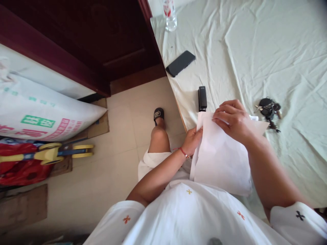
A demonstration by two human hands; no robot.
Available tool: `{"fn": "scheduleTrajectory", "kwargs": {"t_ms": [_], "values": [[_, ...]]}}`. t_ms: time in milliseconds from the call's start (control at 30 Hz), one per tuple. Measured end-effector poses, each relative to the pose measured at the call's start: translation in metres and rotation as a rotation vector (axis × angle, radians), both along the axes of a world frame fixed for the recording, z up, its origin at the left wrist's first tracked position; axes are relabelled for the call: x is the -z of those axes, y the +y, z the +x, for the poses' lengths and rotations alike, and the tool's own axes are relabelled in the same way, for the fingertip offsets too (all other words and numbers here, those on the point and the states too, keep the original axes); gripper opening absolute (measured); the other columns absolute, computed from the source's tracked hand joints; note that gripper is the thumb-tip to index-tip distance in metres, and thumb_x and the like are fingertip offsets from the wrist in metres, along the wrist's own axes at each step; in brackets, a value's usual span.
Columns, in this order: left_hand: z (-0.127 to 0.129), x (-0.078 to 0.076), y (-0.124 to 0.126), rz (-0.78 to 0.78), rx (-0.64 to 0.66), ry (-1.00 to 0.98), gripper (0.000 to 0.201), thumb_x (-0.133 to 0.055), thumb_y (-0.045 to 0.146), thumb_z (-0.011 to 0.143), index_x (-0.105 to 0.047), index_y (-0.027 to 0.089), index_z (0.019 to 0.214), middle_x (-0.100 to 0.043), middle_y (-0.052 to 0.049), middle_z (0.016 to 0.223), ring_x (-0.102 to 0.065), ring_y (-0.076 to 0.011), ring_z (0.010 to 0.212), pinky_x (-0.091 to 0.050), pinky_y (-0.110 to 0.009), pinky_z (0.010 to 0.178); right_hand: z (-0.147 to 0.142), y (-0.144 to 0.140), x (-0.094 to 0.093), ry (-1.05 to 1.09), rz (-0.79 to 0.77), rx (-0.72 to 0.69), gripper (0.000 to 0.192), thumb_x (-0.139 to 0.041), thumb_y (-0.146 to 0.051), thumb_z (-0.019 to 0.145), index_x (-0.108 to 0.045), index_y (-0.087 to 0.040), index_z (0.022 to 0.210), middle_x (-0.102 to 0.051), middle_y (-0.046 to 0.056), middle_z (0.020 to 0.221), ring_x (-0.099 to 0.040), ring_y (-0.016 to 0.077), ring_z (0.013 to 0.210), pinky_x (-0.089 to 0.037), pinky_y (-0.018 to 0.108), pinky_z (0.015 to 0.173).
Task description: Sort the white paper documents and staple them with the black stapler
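Note:
White sheets of paper (222,160) lie in front of my body at the table's near edge, in more than one layer on the left side. My left hand (192,141) grips their left edge, thumb on top and the other fingers hidden beneath. At the upper edge, my right hand (231,119) has its fingers bent and pressed together on the paper. A black stapler (202,97) stands just beyond the upper left corner of the sheets. Part of a small white object (253,118) shows beside my right wrist.
On the pale tablecloth (281,51) are a black phone (181,63), a clear bottle (170,20) and a bunch of keys (268,107). At left on the floor lie a large white sack (46,105) and a yellow-and-blue wheeled toy (51,153). A dark red door (102,34) stands behind.

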State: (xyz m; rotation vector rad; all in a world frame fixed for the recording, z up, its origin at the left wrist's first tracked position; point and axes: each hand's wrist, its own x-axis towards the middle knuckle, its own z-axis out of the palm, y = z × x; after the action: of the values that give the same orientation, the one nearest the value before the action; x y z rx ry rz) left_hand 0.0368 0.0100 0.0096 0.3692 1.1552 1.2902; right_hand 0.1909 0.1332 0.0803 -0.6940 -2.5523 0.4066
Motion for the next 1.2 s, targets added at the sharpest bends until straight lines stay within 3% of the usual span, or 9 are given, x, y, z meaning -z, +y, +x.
{"fn": "scheduleTrajectory", "kwargs": {"t_ms": [433, 700, 967, 1200], "values": [[-0.002, -0.002, -0.003, 0.035, -0.023, -0.024, 0.063, -0.079, 0.074, 0.074, -0.081, 0.016, 0.097, -0.082, -0.009, 0.101, -0.073, -0.0312, 0.111, -0.054, -0.04, 0.1, -0.001, -0.005, 0.007, -0.038, 0.103, 0.166, 0.021, -0.054, -0.031, 0.104, -0.074, -0.027, 0.099, -0.077, 0.006, 0.099, -0.063, 0.0295, 0.11, -0.043, 0.045, 0.088], [-0.002, 0.005, -0.004, 0.035, -0.019, 0.016, 0.061, -0.076, 0.075, 0.077, -0.081, 0.018, 0.098, -0.081, -0.008, 0.096, -0.073, -0.0293, 0.105, -0.054, -0.039, 0.095, -0.005, -0.007, 0.005, -0.033, 0.067, 0.186, 0.023, -0.053, -0.03, 0.103, -0.075, -0.026, 0.099, -0.076, 0.008, 0.095, -0.063, 0.0306, 0.108, -0.043, 0.048, 0.089], [-0.001, 0.002, -0.004, 0.055, -0.02, 0.049, 0.067, -0.073, 0.079, 0.076, -0.08, 0.016, 0.097, -0.081, -0.009, 0.096, -0.072, -0.0299, 0.106, -0.054, -0.038, 0.093, -0.009, -0.008, 0.01, -0.005, 0.05, 0.23, 0.021, -0.054, -0.026, 0.102, -0.074, -0.025, 0.096, -0.075, 0.007, 0.092, -0.062, 0.0294, 0.105, -0.042, 0.048, 0.09], [-0.001, 0.012, -0.007, 0.086, 0.027, 0.082, 0.07, -0.07, 0.078, 0.081, -0.076, 0.016, 0.111, -0.077, -0.007, 0.092, -0.07, -0.0243, 0.09, -0.053, -0.037, 0.084, -0.014, -0.009, 0.014, 0.015, -0.015, 0.317, 0.016, -0.057, -0.024, 0.099, -0.072, -0.024, 0.092, -0.074, 0.006, 0.087, -0.062, 0.0292, 0.105, -0.04, 0.047, 0.09]]}}
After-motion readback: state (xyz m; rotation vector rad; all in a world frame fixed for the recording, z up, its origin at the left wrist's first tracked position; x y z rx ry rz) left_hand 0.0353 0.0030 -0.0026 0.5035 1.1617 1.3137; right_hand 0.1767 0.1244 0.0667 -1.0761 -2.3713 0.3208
